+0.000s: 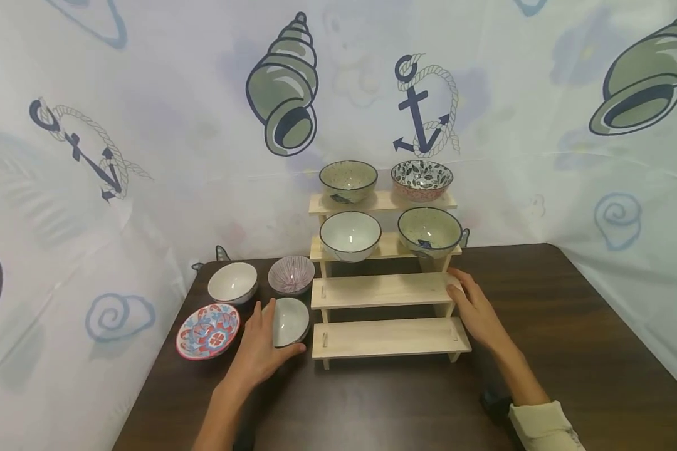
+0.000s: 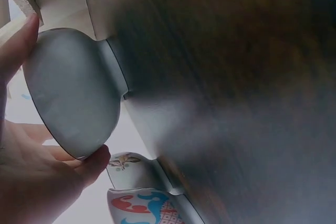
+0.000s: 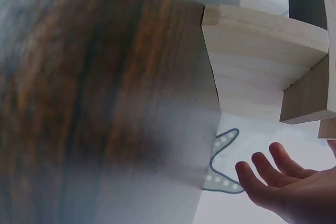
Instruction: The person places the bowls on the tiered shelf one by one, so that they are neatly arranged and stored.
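Note:
My left hand point(image 1: 261, 346) holds a small white bowl point(image 1: 291, 322) at its sides, thumb and fingers spread across the rim. In the left wrist view the bowl point(image 2: 73, 87) sits upright on its foot, between the thumb and fingers of that hand point(image 2: 42, 166). At the right end of a light wooden tiered shelf point(image 1: 383, 290), my right hand point(image 1: 476, 310) lies by the second step from the bottom. The right wrist view shows this hand point(image 3: 289, 187) with loosely bent fingers apart from the wood; the thumb's contact is mostly out of frame.
On the upper steps stand a speckled bowl point(image 1: 348, 181), a leaf-patterned bowl point(image 1: 422, 181), a white bowl point(image 1: 351, 236) and a green bowl point(image 1: 429, 232). Left on the dark table point(image 1: 395, 407) are a white bowl point(image 1: 232, 283), a purple-striped bowl point(image 1: 291, 275) and a red-blue patterned dish point(image 1: 208, 331).

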Motion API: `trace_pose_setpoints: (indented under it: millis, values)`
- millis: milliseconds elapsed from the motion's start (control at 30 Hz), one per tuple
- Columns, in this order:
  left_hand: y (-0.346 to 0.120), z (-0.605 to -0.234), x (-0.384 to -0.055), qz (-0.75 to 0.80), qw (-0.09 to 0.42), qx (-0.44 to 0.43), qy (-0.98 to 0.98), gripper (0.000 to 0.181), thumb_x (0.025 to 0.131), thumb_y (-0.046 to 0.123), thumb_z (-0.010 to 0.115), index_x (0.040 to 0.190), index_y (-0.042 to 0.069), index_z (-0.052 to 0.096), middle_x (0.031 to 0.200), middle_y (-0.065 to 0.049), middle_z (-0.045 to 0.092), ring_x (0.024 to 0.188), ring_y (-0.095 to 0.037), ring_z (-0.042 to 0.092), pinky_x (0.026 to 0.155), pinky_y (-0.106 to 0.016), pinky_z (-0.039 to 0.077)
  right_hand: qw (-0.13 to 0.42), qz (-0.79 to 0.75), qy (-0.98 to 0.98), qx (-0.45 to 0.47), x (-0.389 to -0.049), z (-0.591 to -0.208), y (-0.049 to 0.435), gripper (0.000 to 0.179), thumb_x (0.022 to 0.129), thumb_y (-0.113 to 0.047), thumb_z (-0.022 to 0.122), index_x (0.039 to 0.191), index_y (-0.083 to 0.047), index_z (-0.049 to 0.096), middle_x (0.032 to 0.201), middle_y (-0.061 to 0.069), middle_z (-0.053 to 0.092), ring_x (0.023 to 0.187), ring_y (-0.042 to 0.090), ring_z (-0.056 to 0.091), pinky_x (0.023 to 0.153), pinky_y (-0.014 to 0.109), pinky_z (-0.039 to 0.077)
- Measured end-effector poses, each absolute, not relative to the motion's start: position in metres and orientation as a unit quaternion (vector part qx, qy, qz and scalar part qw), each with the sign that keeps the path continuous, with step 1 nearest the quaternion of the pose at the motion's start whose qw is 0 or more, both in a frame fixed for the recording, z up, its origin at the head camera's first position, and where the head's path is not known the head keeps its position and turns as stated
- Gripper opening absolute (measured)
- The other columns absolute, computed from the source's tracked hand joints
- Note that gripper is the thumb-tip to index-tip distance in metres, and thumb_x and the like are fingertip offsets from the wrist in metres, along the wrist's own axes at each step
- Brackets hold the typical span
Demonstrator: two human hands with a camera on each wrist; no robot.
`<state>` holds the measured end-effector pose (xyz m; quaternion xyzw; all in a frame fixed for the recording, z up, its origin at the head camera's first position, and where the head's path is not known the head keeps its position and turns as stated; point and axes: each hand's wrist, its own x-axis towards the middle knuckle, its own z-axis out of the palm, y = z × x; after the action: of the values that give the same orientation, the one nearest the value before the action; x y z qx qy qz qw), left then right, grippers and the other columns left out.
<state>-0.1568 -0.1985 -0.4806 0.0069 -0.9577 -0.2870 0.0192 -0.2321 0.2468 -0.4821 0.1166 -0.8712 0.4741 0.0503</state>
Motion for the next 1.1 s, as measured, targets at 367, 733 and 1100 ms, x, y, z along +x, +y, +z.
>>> trace_pose_setpoints:
  millis: [367, 733, 1100]
  values:
    - [-0.198, -0.481, -0.164, -0.301, -0.002, 0.003, -0.954, 0.121, 0.078, 0.050, 0.088, 0.164, 0.001, 0.017, 0.165, -0.033, 0.016, 0.149, -0.056, 0.024, 0.113, -0.070, 0.037, 0.033, 0.477, -0.872, 0.105, -0.231, -0.485, 0.254, 0.056, 0.112, -0.045, 0.039, 0.161, -0.019, 0.033, 0.167, 0.022, 0.029, 0.154, 0.050, 0.025, 0.116, 0.075, 0.026]
    - [-0.199, -0.479, -0.163, -0.285, 0.035, 0.007, -0.958, 0.113, 0.076, 0.039, 0.090, 0.158, -0.006, 0.026, 0.152, -0.034, 0.034, 0.135, -0.051, 0.041, 0.105, -0.065, 0.046, 0.039, 0.490, -0.863, 0.121, -0.236, -0.481, 0.247, 0.053, 0.112, -0.039, 0.040, 0.159, -0.014, 0.035, 0.159, 0.023, 0.040, 0.146, 0.043, 0.039, 0.114, 0.068, 0.033]
    - [-0.201, -0.473, -0.160, -0.276, 0.072, 0.001, -0.958, 0.109, 0.075, 0.044, 0.089, 0.156, -0.004, 0.034, 0.150, -0.029, 0.041, 0.131, -0.047, 0.048, 0.101, -0.064, 0.049, 0.033, 0.491, -0.864, 0.110, -0.235, -0.481, 0.251, 0.054, 0.112, -0.042, 0.040, 0.160, -0.018, 0.034, 0.158, 0.022, 0.042, 0.143, 0.044, 0.042, 0.112, 0.069, 0.035]
